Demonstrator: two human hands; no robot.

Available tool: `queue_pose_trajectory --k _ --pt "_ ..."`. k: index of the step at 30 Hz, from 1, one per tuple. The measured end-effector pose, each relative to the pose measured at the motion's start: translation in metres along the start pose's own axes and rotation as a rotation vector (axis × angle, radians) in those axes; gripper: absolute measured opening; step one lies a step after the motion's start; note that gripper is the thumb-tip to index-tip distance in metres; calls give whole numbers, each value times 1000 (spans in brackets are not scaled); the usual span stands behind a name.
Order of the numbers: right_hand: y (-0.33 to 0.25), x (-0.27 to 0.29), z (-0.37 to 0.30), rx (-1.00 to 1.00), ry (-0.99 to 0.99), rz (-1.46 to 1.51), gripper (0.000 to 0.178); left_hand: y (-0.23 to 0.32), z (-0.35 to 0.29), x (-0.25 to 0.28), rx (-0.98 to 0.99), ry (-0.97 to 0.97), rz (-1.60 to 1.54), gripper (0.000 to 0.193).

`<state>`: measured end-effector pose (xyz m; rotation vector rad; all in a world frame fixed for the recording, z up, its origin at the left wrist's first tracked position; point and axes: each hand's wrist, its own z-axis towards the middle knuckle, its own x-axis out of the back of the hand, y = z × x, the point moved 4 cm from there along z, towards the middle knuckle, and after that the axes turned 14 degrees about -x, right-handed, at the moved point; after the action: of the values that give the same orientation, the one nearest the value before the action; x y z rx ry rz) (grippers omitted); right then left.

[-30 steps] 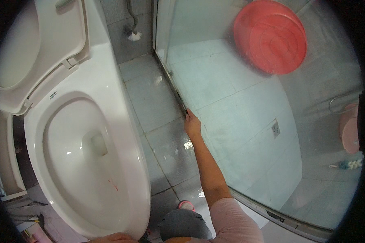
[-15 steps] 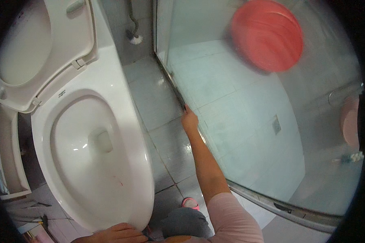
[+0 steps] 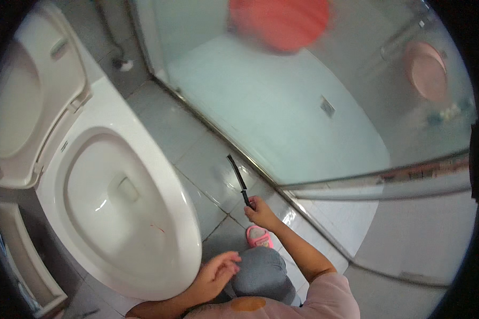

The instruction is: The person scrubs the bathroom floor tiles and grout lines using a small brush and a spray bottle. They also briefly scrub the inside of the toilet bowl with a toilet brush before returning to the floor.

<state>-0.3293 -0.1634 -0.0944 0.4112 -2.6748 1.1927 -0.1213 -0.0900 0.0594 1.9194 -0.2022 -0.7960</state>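
In my right hand [image 3: 261,214] is a slim black crevice brush [image 3: 237,173], gripped at its lower end. Its long narrow head points up and away over the grey floor tiles, apart from the metal shower track [image 3: 218,135]. My left hand [image 3: 218,274] is open and holds nothing, its fingers loosely bent above my knee. That forearm lies beside the front rim of a white toilet bowl [image 3: 189,226]. The seat and lid are raised, and a thin red strand shows inside the bowl.
A glass shower screen stands on the right, with a red basin [image 3: 282,24] behind it. Farther right hangs a pink basin [image 3: 427,72]. A floor drain [image 3: 327,106] lies in the shower. At the left is an open pale bin or drawer [image 3: 34,260]. My pink-sandalled foot [image 3: 259,236] is below.
My right hand has drawn back from the shower track toward me, bringing the brush into plain view. My left hand has moved right from the bowl's front. The whole view has turned.
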Motion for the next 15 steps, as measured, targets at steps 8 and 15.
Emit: queue_pose_trajectory --k 8,15 --pt "-98 -43 -153 -187 -362 363 23 -47 16 18 -79 -299 -623 50" --pt "-94 -73 -209 445 370 -441 22 -10 11 -11 121 258 -271 38"
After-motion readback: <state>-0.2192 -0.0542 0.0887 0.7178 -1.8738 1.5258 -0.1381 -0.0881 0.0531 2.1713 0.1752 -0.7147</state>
